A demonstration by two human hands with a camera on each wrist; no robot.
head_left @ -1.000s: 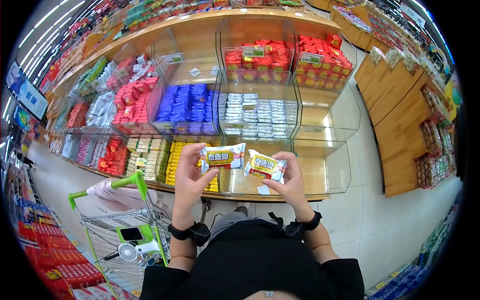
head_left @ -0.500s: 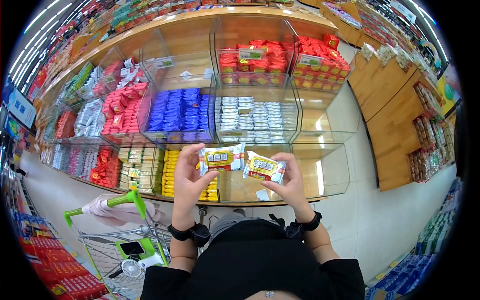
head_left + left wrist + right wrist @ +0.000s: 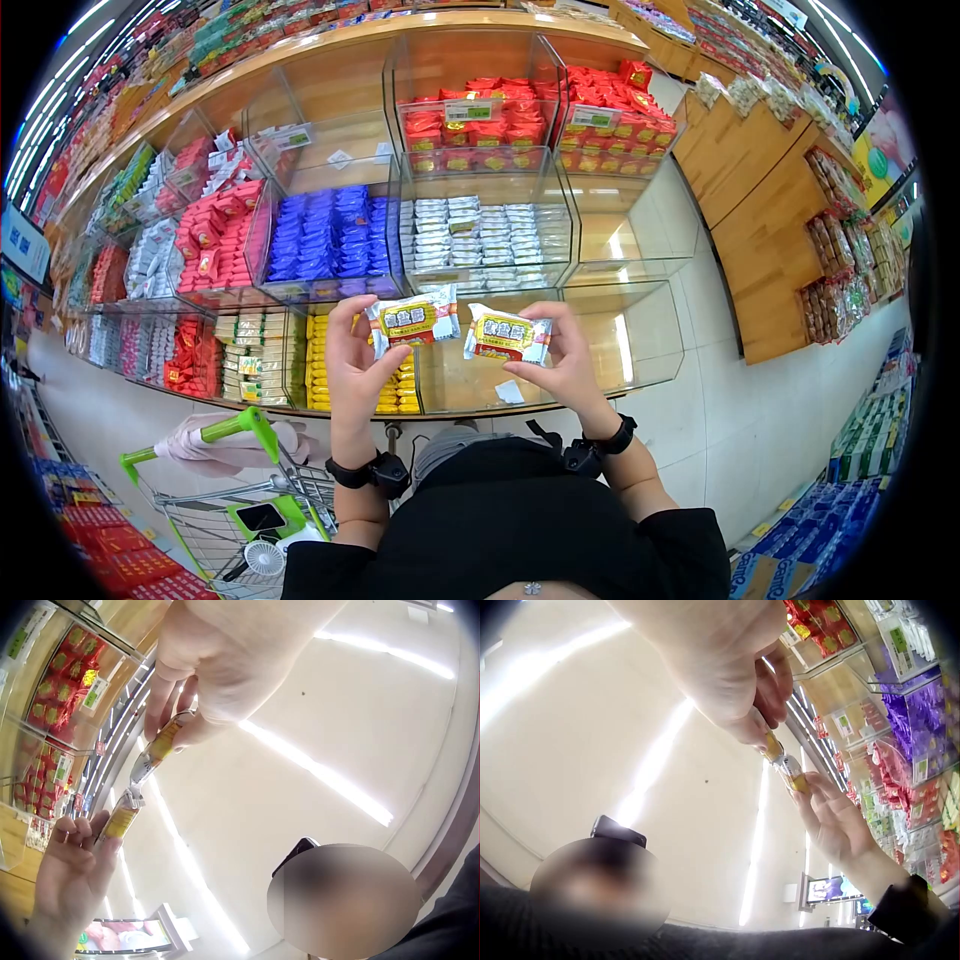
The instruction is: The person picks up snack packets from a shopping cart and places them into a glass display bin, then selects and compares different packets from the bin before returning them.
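In the head view, my left hand [image 3: 358, 365] pinches a small white, yellow and red wrapped snack packet [image 3: 418, 318] between thumb and fingers. A like packet [image 3: 508, 336] is pinched by my right hand [image 3: 568, 368], a short gap to the right. Both printed fronts face up toward the head camera. From the left wrist, the two packets show edge-on, the left one [image 3: 159, 750] above the right one [image 3: 120, 822]. The right wrist view has my left hand [image 3: 840, 821] below, thumb and fingers on its packet [image 3: 795, 781].
A tiered wooden display with clear bins stands ahead, holding blue packets [image 3: 330, 232], silver-white packets [image 3: 480, 235], red packets [image 3: 478, 125] and yellow packets [image 3: 320, 370]. A shopping cart [image 3: 235, 425] with a pink cloth is at left. Another wooden stand [image 3: 765, 220] is at right.
Both hands and packets have shifted slightly left in the head view, and the display has slid left and a little lower. The left packet tilts up more at its right end. Both grips stay the same.
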